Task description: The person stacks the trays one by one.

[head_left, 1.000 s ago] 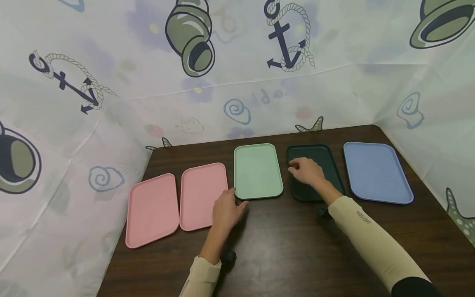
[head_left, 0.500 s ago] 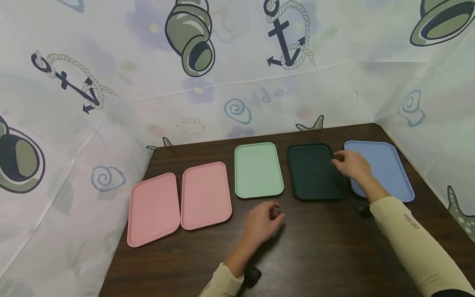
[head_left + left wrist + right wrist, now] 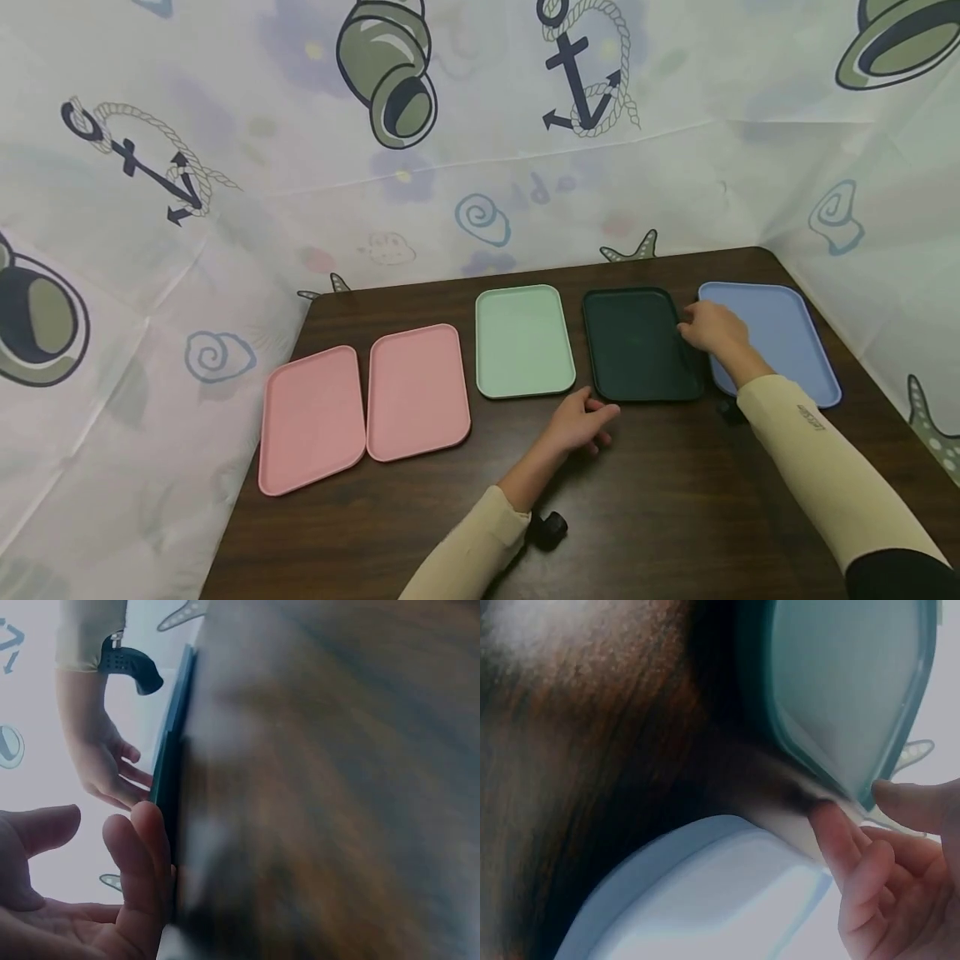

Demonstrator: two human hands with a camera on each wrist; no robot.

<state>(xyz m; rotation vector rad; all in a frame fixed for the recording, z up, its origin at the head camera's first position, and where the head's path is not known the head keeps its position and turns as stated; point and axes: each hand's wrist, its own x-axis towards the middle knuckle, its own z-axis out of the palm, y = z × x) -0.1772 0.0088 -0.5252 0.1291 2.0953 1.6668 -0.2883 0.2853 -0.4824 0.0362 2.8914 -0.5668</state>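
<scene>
A dark green tray (image 3: 641, 346) lies on the brown table between a light green tray (image 3: 523, 342) and a blue tray (image 3: 787, 342). My left hand (image 3: 579, 423) is at its near left corner, fingers loosely bent and thumb pointing right. In the left wrist view, those fingertips are close to the tray's edge; contact is unclear. My right hand (image 3: 716, 327) reaches over the blue tray to the dark green tray's right edge. The right wrist view has its thumb by the rim and its fingers (image 3: 836, 836) in the gap between both trays.
Two pink trays, one at the far left (image 3: 313, 421) and one beside it (image 3: 418, 392), lie left of the light green one. A printed cloth (image 3: 420, 200) hangs behind the table and along its sides. Black wrist cameras (image 3: 550, 531) sit under the forearms.
My left hand has left the pink tray and moved right to the dark green tray's near corner. My right hand has gone from above the dark green tray to its right edge.
</scene>
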